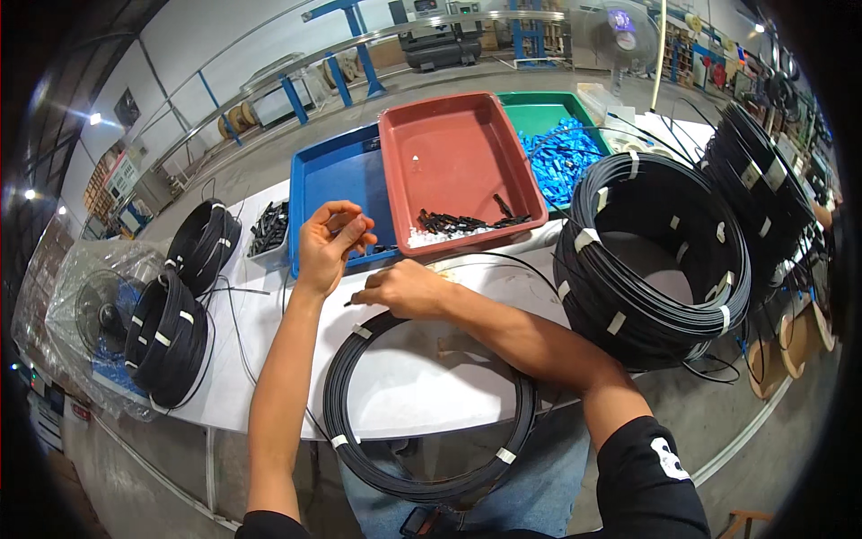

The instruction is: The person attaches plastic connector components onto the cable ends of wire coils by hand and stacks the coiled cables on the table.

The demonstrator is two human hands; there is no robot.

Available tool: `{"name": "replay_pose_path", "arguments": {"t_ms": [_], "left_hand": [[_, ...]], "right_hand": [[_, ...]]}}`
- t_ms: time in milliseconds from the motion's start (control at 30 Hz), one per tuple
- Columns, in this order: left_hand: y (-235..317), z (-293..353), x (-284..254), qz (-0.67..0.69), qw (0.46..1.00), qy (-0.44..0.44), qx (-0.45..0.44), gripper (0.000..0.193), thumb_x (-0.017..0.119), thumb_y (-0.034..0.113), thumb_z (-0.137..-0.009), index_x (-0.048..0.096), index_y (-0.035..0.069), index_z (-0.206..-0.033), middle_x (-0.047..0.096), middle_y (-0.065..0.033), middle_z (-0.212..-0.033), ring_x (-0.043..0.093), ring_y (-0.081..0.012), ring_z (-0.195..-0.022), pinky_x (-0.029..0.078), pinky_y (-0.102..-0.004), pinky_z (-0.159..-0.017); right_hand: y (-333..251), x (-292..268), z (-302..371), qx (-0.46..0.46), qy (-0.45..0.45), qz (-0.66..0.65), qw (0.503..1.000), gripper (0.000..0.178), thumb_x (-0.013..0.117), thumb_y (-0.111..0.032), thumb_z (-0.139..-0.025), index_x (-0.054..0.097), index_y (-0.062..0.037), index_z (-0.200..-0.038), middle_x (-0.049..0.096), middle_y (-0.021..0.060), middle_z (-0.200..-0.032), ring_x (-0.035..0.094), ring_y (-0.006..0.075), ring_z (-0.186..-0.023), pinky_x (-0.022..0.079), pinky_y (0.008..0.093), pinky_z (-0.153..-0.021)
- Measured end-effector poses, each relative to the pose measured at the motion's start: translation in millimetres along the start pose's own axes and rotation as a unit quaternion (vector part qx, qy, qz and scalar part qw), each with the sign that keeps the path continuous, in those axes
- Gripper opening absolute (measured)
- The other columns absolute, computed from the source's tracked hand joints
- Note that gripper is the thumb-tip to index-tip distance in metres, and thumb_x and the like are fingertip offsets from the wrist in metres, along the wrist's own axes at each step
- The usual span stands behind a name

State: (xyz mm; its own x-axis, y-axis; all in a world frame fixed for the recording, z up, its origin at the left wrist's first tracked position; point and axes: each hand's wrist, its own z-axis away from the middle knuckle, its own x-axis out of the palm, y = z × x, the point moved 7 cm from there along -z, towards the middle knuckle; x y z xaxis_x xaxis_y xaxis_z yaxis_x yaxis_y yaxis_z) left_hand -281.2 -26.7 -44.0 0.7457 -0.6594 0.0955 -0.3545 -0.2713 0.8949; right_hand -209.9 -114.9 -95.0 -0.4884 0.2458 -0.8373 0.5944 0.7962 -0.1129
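Observation:
My left hand (330, 244) is raised in front of the blue tray (310, 184). Its fingers curl toward the thumb, and whatever they may hold is too small to make out. My right hand (406, 289) reaches across, just below and right of it, closed on a black cable whose short dark end (349, 304) pokes out past the fingertips. Under my right forearm lies a black cable coil (337, 395), bound with white tape, partly on the white table (260, 359) and partly over its near edge, above my lap.
A red tray (449, 135) with black and white small parts overlaps the blue tray. Blue pieces (561, 162) fill a green tray (539, 103). Large cable coils (651, 260) stand right, smaller coils (166, 337) left. A bin of black parts (269, 229) sits beside the blue tray.

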Motion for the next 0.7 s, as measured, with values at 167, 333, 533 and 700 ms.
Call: {"name": "replay_pose_path", "arguments": {"t_ms": [167, 333, 533, 700], "left_hand": [[-3.6, 43.5, -54.9, -0.047, 0.994, 0.077, 0.055, 0.018, 0.074, 0.004, -0.088, 0.064, 0.003, -0.103, 0.072, -0.0121, -0.092, 0.071, -0.0182, -0.077, 0.053, -0.0246, -0.064], [-32.3, 73.4, -84.9, -0.025, 0.993, 0.108, 0.049, 0.015, 0.069, 0.001, -0.09, 0.065, 0.001, -0.104, 0.072, -0.0132, -0.095, 0.07, -0.0192, -0.079, 0.052, -0.0264, -0.065], [-28.3, 74.1, -74.7, -0.075, 0.99, 0.12, 0.025, 0.014, 0.07, 0.003, -0.09, 0.068, 0.001, -0.103, 0.073, -0.0122, -0.092, 0.071, -0.0184, -0.078, 0.051, -0.0267, -0.065], [-26.9, 74.4, -65.4, -0.104, 0.99, 0.085, 0.034, 0.011, 0.071, 0.004, -0.089, 0.07, 0.001, -0.1, 0.073, -0.01, -0.089, 0.071, -0.0175, -0.079, 0.052, -0.0257, -0.065]], "right_hand": [[4.9, -18.6, -0.6, 0.011, 0.134, -0.042, 0.99, 0.043, 0.062, 0.001, -0.074, 0.07, -0.0128, -0.115, 0.071, 0.0101, -0.092, 0.07, 0.0283, -0.081, 0.056, 0.0411, -0.068], [2.4, -30.0, -1.3, 0.06, 0.176, -0.033, 0.982, 0.044, 0.058, 0.007, -0.074, 0.07, -0.0103, -0.112, 0.071, 0.0102, -0.094, 0.07, 0.0265, -0.082, 0.057, 0.0366, -0.067], [7.4, -32.6, -2.2, 0.078, 0.196, -0.059, 0.976, 0.047, 0.055, 0.014, -0.074, 0.07, -0.0083, -0.112, 0.071, 0.0108, -0.092, 0.072, 0.0242, -0.08, 0.058, 0.0338, -0.067], [6.0, -32.1, -4.8, 0.096, 0.18, -0.072, 0.976, 0.05, 0.053, 0.017, -0.074, 0.069, -0.0077, -0.114, 0.068, 0.0118, -0.09, 0.072, 0.0246, -0.083, 0.058, 0.0341, -0.067]]}}
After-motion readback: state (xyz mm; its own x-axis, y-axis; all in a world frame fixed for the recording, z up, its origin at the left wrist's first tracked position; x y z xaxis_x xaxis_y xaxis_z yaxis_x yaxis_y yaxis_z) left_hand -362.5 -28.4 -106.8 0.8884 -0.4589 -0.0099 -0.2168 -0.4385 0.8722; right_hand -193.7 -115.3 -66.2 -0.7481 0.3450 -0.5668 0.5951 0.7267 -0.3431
